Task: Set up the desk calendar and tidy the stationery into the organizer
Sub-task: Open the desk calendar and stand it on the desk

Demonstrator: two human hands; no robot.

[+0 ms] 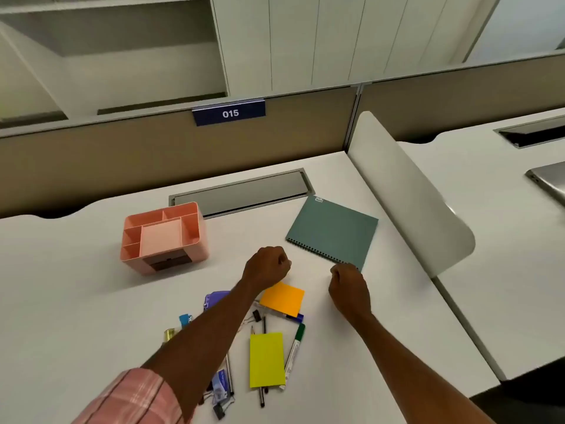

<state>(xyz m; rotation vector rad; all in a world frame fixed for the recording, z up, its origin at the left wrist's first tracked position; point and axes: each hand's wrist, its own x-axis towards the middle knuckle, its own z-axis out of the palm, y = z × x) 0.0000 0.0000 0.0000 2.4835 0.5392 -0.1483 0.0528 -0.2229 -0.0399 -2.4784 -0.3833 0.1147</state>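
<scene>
The teal spiral-bound desk calendar (334,232) lies flat on the white desk (76,301), right of centre. An empty pink organizer (163,237) with several compartments stands to the left. My left hand (267,266) hovers as a loose fist over the desk between them, nothing in it. Just below the calendar's spiral corner, my right hand (348,289) is also curled shut and holds nothing. Near the front lie an orange sticky pad (282,298), a yellow sticky pad (266,359), a green-capped marker (294,350), a blue-capped marker (293,316), pencils, binder clips (218,410) and a purple item (215,298).
A grey cable tray lid (244,192) is set into the desk behind the organizer. A white curved divider (406,191) bounds the desk on the right; beyond it is a second desk with a laptop (550,182). A tan partition labelled 015 (229,113) stands at the back.
</scene>
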